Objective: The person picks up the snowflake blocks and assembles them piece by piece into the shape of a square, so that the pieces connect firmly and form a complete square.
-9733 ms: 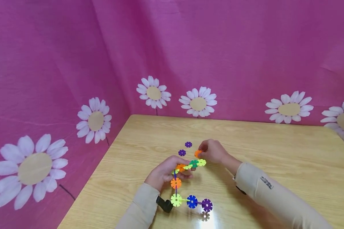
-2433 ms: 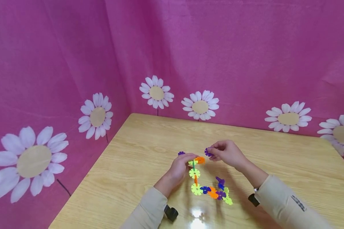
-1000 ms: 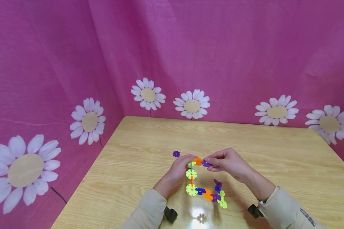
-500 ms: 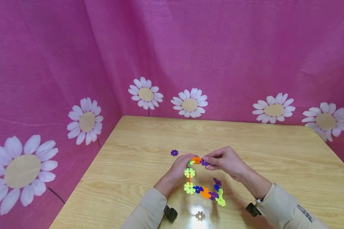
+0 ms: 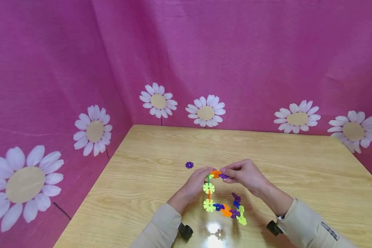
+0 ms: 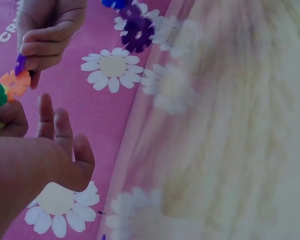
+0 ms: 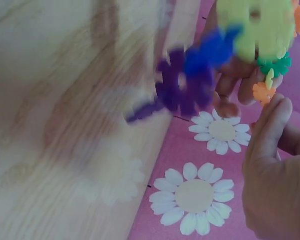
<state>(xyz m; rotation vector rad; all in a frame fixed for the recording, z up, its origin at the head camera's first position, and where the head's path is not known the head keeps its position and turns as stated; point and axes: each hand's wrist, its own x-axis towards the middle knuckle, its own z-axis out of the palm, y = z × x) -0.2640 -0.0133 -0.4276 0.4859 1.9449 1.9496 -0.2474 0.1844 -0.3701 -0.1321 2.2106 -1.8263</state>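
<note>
A chain of slotted flower-shaped plastic discs hangs above the table in the head view, with yellow (image 5: 209,188), orange and blue pieces. My left hand (image 5: 192,186) pinches its upper end by a yellow-green disc, next to an orange disc (image 5: 216,174). Between thumb and fingers, my right hand (image 5: 248,176) pinches a purple disc (image 5: 224,176) at the orange disc's edge; how deep the slots engage is hidden. The left wrist view shows this purple disc (image 6: 20,64) edge-on, meeting the orange one (image 6: 15,84). Blurred purple (image 7: 182,82) and blue discs of the free end fill the right wrist view.
One loose purple disc (image 5: 189,165) lies on the wooden table (image 5: 266,148) beyond my left hand. A pink curtain (image 5: 235,51) with printed daisies stands behind the table and along its left side. Black straps (image 5: 185,231) circle both wrists.
Earlier the right hand held an orange disc near two loose purple ones. The chain has since been turned, and a purple disc brought from the right against its orange end disc. Little moved lately.
</note>
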